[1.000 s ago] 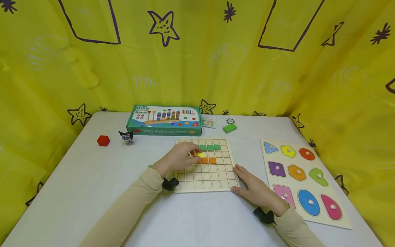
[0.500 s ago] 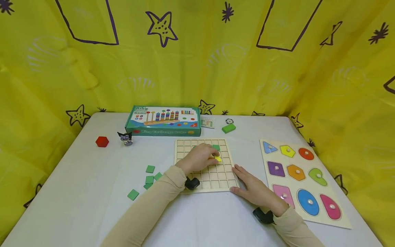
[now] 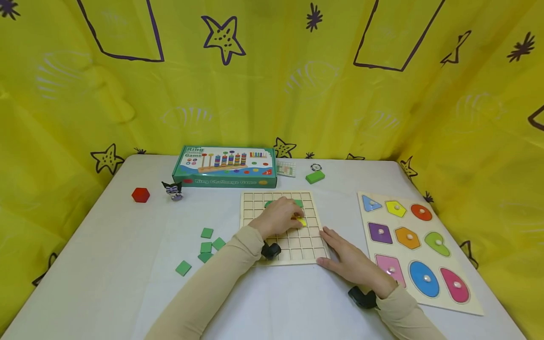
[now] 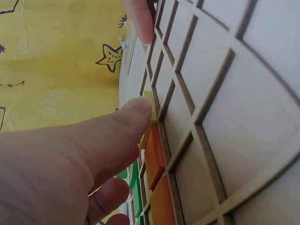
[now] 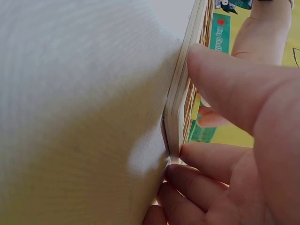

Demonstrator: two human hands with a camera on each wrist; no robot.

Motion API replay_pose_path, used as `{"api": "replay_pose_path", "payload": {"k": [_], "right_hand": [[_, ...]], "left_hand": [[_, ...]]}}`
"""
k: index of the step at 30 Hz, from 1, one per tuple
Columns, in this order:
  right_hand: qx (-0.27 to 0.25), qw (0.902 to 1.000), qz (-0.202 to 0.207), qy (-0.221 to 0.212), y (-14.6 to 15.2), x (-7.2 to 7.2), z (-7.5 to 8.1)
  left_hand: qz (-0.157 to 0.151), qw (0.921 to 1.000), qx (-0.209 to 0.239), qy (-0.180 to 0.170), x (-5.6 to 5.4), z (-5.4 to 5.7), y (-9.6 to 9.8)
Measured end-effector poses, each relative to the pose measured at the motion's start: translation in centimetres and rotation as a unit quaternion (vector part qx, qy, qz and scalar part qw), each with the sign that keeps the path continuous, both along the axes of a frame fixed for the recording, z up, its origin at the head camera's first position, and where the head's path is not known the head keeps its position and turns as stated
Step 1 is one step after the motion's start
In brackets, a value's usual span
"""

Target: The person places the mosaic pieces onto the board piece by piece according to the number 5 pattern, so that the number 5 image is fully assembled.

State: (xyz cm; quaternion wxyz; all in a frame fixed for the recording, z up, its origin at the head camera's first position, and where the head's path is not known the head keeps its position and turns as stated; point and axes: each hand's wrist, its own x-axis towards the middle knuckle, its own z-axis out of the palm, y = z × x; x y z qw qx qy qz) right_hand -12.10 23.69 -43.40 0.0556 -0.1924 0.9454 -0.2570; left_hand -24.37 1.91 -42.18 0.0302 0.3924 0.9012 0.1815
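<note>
My left hand (image 3: 278, 218) pinches a yellow square tile (image 4: 153, 115) between thumb and fingers, low over the wooden grid board (image 3: 295, 255). The tile sits tilted at a cell just past the orange tiles (image 4: 153, 161), which lie in a row. Behind the hand, green tiles (image 3: 299, 203) fill part of a farther row, mostly covered from the head view. At the board's right side rests my right hand (image 3: 352, 260), thumb near the front corner and fingers extended along the edge. In the right wrist view its thumb and fingertips touch the board's rim (image 5: 176, 105).
Several loose green tiles (image 3: 183, 268) lie left of the board. A shape puzzle board (image 3: 456, 250) occupies the right side. Toward the back are a game box (image 3: 225, 166), a small figurine (image 3: 174, 191), a red hexagon (image 3: 140, 195) and a green block (image 3: 315, 177).
My left hand has moved right across the board with the yellow tile, then slightly nearer, to the cell past the orange ones. The loose green tiles came into view. My right hand stays put.
</note>
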Motion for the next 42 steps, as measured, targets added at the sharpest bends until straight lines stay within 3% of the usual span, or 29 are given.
{"api": "replay_pose_path", "payload": {"k": [7,16,20,29,38,42], "right_hand": [[0.000,0.9999,-0.005,-0.009,0.1,0.0,0.0],[-0.002,1.0000,-0.002,-0.006,0.1,0.0,-0.1],[0.000,1.0000,-0.002,-0.005,0.1,-0.1,-0.2],[0.000,1.0000,-0.001,-0.001,0.2,-0.1,-0.1],[-0.002,1.0000,0.000,-0.003,0.1,-0.1,-0.2],[0.000,1.0000,0.000,0.003,0.1,-0.1,-0.1]], "left_hand": [[-0.003,0.9998,0.018,-0.013,0.0,0.0,0.3],[-0.009,0.9995,0.029,-0.003,0.0,-0.3,0.3],[-0.012,0.9988,0.041,-0.024,0.0,-0.4,-0.5],[-0.003,0.9949,0.075,-0.068,0.2,0.0,-4.2],[0.030,0.9963,0.057,-0.057,0.9,1.0,-9.5],[0.064,0.9954,0.041,-0.059,1.1,1.4,-12.8]]}}
